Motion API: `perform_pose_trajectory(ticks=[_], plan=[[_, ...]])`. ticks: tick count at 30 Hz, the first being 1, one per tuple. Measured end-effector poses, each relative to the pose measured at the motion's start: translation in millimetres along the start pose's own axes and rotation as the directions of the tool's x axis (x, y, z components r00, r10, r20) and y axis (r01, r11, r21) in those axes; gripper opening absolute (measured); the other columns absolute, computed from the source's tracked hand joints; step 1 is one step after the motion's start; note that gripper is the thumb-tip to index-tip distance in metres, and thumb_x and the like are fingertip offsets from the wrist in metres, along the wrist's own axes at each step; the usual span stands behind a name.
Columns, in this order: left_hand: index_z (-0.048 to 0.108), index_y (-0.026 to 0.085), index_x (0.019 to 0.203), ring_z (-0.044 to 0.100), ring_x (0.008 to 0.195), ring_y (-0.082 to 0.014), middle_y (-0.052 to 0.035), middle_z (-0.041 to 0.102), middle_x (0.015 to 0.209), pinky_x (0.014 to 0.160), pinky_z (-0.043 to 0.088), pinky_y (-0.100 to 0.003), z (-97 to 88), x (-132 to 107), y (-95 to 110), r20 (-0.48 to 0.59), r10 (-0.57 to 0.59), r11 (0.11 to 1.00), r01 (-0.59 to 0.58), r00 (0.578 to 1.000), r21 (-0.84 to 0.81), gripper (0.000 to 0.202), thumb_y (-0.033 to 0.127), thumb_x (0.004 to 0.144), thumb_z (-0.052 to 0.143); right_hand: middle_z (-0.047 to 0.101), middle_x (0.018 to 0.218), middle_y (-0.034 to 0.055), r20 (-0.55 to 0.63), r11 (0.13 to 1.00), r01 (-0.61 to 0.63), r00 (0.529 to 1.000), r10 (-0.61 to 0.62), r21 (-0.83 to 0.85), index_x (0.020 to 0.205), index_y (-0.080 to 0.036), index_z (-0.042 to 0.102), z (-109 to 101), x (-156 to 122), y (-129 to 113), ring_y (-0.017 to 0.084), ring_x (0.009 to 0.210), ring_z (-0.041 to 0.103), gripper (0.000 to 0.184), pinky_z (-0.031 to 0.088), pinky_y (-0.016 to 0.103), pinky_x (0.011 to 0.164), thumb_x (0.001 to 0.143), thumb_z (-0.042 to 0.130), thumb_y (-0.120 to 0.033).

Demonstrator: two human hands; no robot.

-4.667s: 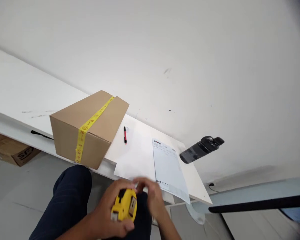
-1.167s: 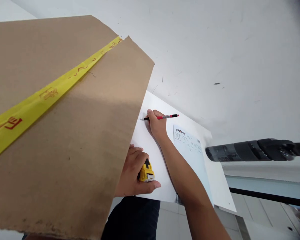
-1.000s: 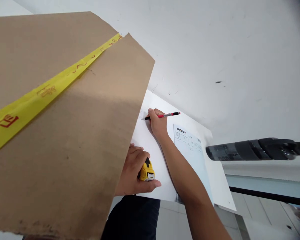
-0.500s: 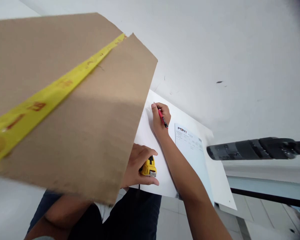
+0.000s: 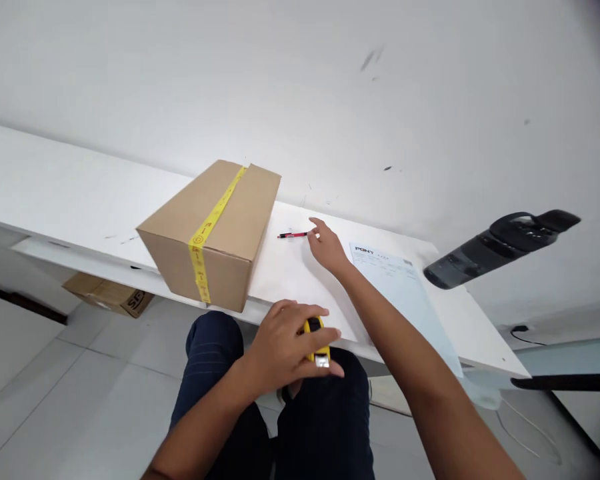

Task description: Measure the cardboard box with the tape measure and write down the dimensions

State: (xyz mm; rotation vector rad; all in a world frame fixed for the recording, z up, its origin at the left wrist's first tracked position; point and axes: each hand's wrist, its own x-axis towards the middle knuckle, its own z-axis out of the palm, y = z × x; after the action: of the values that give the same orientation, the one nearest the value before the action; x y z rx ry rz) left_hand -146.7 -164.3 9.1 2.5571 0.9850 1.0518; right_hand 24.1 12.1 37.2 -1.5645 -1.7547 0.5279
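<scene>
My left hand [image 5: 283, 343] is wrapped around a yellow and black tape measure [image 5: 316, 337], held over my lap at the table's front edge. A red and black pen [image 5: 293, 235] lies flat on the white table [image 5: 310, 267]. My right hand [image 5: 326, 248] is at the pen's right end, its index finger stretched out and its fingers apart; the fingertips touch or nearly touch the pen. To the left of the pen sits a cardboard box [image 5: 225, 220] with yellow printed tape along its top and down its front.
A printed sheet headed PONY [image 5: 387, 280] lies right of my right hand. Behind it stands a dark bottle [image 5: 480, 253] with a loop lid. Another cardboard box [image 5: 107, 293] is under the table at left. A white wall [image 5: 280, 80] runs along the back.
The large box that filled the left of the view now appears smaller, on the table. The pen has gone from my right hand's grip to lying flat. My left hand has come forward with the tape measure.
</scene>
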Motion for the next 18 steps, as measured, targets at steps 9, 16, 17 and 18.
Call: perform_pose_trajectory(ticks=[9, 16, 17, 18], plan=[[0.074, 0.028, 0.099, 0.063, 0.123, -0.0251, -0.013, 0.069, 0.127, 0.104, 0.05, -0.044, -49.1, -34.7, 21.3, -0.016, 0.069, 0.993, -0.068, 0.997, 0.092, 0.066, 0.085, 0.082, 0.046, 0.066, 0.095, 0.0033, 0.58, 0.464, -0.421, 0.764, -0.282, 0.78, 0.122, -0.033, 0.067, -11.8, -206.1, -61.4, 0.015, 0.07, 0.059, 0.068, 0.047, 0.027, 0.058, 0.069, 0.077, -0.075], [0.056, 0.023, 0.137, 0.066, 0.117, -0.0187, -0.0157, 0.065, 0.137, 0.098, 0.052, -0.037, -105.0, -71.4, 27.7, -0.133, 0.321, 0.882, -0.245, 0.938, 0.402, 0.041, 0.036, 0.098, 0.059, 0.06, 0.078, -0.0025, 0.522, 0.511, -0.385, 0.839, -0.152, 0.769, 0.111, -0.025, 0.068, -6.5, -218.4, -82.0, 0.008, 0.057, 0.047, 0.055, 0.037, 0.018, 0.043, 0.068, 0.089, -0.052], [0.057, 0.019, 0.135, 0.068, 0.112, -0.0174, -0.0157, 0.068, 0.133, 0.096, 0.053, -0.036, -111.4, -79.0, 31.6, -0.129, 0.351, 0.86, -0.265, 0.928, 0.435, 0.039, 0.027, 0.097, 0.062, 0.062, 0.079, -0.0023, 0.515, 0.536, -0.37, 0.845, -0.146, 0.759, 0.112, -0.024, 0.067, -9.3, -220.1, -85.9, 0.008, 0.058, 0.048, 0.055, 0.039, 0.018, 0.045, 0.069, 0.089, -0.05], [0.058, 0.016, 0.132, 0.07, 0.107, -0.0163, -0.0154, 0.071, 0.128, 0.096, 0.052, -0.035, -117.3, -86.5, 34.4, -0.129, 0.368, 0.84, -0.269, 0.921, 0.472, 0.038, 0.019, 0.095, 0.063, 0.063, 0.08, -0.0016, 0.505, 0.553, -0.356, 0.852, -0.14, 0.753, 0.112, -0.024, 0.067, -12.3, -221.5, -89.8, 0.009, 0.06, 0.05, 0.055, 0.041, 0.019, 0.046, 0.069, 0.089, -0.048]])
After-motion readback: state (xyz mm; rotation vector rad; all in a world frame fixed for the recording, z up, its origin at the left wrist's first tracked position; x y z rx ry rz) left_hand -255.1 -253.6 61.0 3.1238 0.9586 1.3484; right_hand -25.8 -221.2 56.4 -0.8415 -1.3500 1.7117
